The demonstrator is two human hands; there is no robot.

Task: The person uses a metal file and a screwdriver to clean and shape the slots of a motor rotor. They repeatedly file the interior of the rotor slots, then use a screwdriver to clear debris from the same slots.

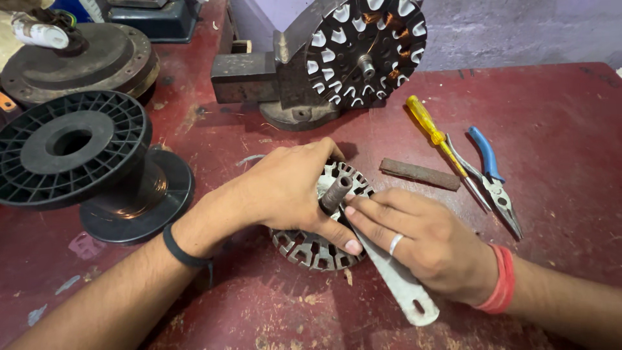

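Observation:
A round slotted metal stator core [311,249] with a short shaft [335,193] in its centre lies on the dark red bench. My left hand [285,188] covers the core's top and grips around the shaft, thumb along its near side. My right hand [414,243] rests on the core's right side with fingers pressed flat on a pale flat metal strip [405,288] that runs out toward the near right. The strip's far end is hidden under my fingers.
A second slotted core [363,48] stands clamped in a bench vise [259,78] at the back. A black wire spool [84,162] lies at left. A yellow screwdriver [431,129], blue-handled pliers [492,175] and a brown bar [420,174] lie at right.

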